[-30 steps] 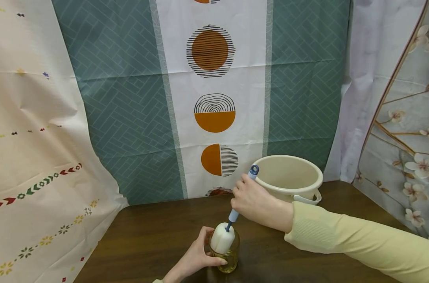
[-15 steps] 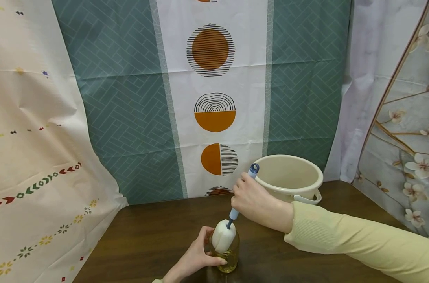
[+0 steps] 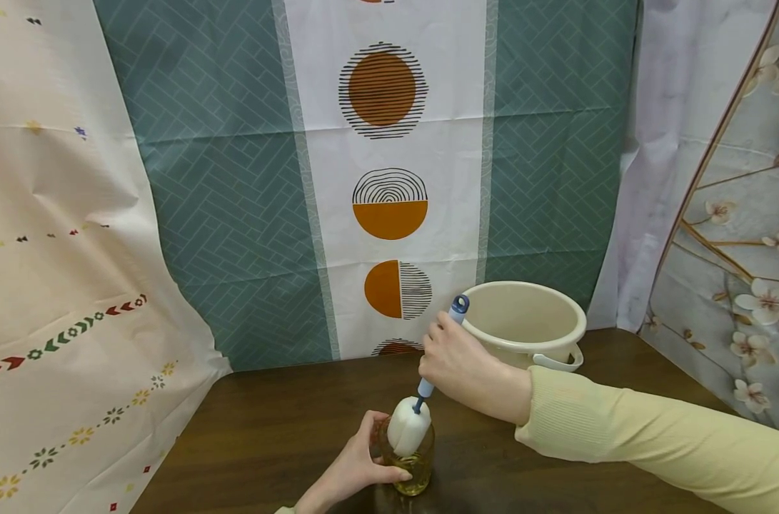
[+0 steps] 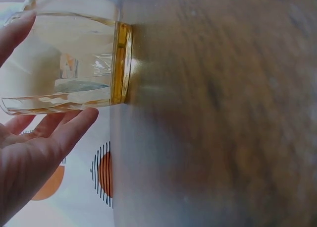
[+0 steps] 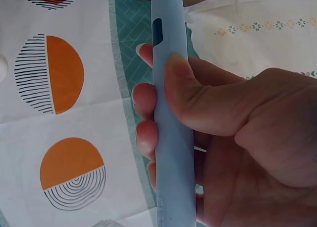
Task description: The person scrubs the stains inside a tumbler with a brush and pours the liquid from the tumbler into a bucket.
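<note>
My right hand (image 3: 460,364) grips the light blue handle of a bottle brush (image 5: 173,152), fingers and thumb wrapped round it in the right wrist view. The brush's white sponge head (image 3: 408,427) sits tilted in the mouth of an amber glass cup (image 3: 416,477), its upper part above the rim. With thumb on the near side and fingers on the far side, my left hand (image 3: 357,464) holds the cup. In the left wrist view the cup's thick base (image 4: 123,63) is right at the tabletop.
A cream bucket (image 3: 524,346) with a side handle stands at the back right of the dark wooden table (image 3: 267,428). Patterned cloths (image 3: 235,214) hang behind the table and along both sides.
The sponge head has risen slightly and shifted a little to the right in the cup, along with the brush handle. My left hand and the cup have stayed in place.
</note>
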A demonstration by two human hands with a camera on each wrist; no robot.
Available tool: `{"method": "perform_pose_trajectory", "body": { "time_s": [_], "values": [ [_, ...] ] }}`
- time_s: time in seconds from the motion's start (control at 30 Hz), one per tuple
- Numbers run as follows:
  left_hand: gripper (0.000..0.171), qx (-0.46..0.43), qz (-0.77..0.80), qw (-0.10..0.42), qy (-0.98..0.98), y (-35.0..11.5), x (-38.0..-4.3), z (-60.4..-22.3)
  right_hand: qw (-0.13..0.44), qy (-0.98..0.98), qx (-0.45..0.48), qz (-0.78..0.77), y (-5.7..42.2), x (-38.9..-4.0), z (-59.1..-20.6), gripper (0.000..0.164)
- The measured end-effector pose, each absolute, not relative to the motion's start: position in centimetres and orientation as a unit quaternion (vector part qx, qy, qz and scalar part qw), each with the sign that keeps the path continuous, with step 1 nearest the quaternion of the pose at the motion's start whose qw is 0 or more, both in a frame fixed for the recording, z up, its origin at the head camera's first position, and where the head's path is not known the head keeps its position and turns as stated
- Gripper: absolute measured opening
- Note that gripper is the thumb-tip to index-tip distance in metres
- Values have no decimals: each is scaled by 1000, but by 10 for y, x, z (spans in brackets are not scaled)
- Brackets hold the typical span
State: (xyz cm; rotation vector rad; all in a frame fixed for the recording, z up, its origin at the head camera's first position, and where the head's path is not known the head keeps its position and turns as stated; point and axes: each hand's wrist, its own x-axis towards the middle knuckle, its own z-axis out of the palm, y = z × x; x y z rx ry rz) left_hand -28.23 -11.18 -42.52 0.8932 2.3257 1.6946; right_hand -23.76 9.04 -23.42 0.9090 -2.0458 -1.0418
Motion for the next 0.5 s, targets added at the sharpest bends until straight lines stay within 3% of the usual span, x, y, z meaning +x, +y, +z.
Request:
{"method": "perform_pose_trajectory", "body": {
  "time_s": [0.5],
  "values": [
    [68,298,566,64,766,-112,-282,-425,301,-789,334,-418,90,-234,-231,12]
  ]
}}
